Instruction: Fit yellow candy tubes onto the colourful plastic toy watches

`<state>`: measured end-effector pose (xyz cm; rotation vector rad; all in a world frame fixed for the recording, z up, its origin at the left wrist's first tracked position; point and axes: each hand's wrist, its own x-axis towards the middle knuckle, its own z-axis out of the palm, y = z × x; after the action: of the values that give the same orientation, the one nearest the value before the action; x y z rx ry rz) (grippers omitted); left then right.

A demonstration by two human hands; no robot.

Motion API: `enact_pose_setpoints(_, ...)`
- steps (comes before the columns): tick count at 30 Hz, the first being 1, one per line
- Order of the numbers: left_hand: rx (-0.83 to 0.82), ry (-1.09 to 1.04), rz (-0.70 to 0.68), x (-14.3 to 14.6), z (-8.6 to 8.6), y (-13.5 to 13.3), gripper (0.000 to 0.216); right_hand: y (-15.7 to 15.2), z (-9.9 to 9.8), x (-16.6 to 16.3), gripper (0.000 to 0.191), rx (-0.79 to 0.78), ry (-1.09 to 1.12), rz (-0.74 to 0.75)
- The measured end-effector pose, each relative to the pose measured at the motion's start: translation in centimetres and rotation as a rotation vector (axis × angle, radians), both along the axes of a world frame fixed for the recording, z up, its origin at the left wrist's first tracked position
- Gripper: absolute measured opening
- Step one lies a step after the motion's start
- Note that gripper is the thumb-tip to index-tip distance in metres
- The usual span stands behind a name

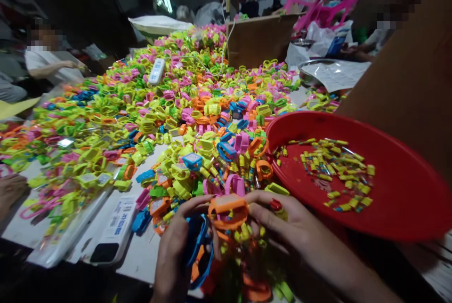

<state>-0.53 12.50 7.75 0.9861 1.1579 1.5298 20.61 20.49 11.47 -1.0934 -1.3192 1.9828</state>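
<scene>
An orange toy watch [229, 205] is held up between the fingertips of both hands, near the front edge of the table. My left hand [171, 249] is closed, also holding a blue toy watch [193, 237] whose strap loops below its fingers. A further orange strap [196, 271] shows through that loop. My right hand [296, 223] pinches the orange watch's right end; a small red-capped yellow piece [277, 206] shows by its fingers. Behind both hands spreads a big pile of toy watches [208, 147] in yellow, pink, green, orange and blue. Small yellow tubes lie below my hands, partly in shadow.
On the right, a red basin [406, 195] holds many small yellow tubes [339, 162]. A phone-like device [105, 252] lies front left beside clear plastic. A power strip [156, 71] rests on the pile. Another person's hand [12, 192] is at the left edge; cardboard [263, 39] stands behind.
</scene>
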Motion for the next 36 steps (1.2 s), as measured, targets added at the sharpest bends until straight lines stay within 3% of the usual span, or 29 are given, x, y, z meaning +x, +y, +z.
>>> enact_pose_setpoints(3,-0.176,-0.351,0.032,1.0,0.8,0.6,0.034,2.5,-0.3,-0.3,0.081,-0.006,0.034,-0.132)
enact_pose_setpoints(6,-0.22,-0.494,0.026,1.4,1.6,1.1,0.032,4.3,0.2,-0.4,0.092,0.066,0.068,-0.231)
enact_pose_setpoints(12,-0.281,-0.636,-0.003,0.9,2.3,1.0,0.027,4.2,1.3,-0.5,0.064,0.312,-0.023,-0.209)
enact_pose_setpoints(16,-0.268,-0.707,-0.11,0.9,2.4,0.7,0.03,2.6,1.7,-1.0,0.048,0.275,-0.157,-0.208)
enact_pose_setpoints(20,-0.186,-0.651,-0.207,0.9,1.8,0.9,0.033,0.7,0.8,-1.3,0.048,0.214,-0.252,-0.034)
enact_pose_setpoints(24,-0.173,-0.609,-0.064,0.8,1.0,1.3,0.031,-1.3,-0.4,-1.2,0.06,0.098,-0.353,0.176)
enact_pose_setpoints(27,-0.196,-0.529,-0.02,0.9,0.9,1.5,0.032,-2.5,-0.3,-1.5,0.082,-0.099,-0.351,0.112)
enact_pose_setpoints(29,-0.19,-0.487,-0.03,0.9,1.0,1.5,0.03,-2.8,0.1,-1.9,0.083,-0.181,-0.306,0.069)
enact_pose_setpoints(33,-0.111,-0.352,0.016,0.7,1.0,1.5,0.025,-2.8,0.5,-2.7,0.058,-0.071,-0.257,0.01)
enact_pose_setpoints(36,-0.017,-0.135,0.066,0.4,0.8,1.4,0.026,-2.6,0.2,-2.6,0.057,-0.023,-0.23,0.037)
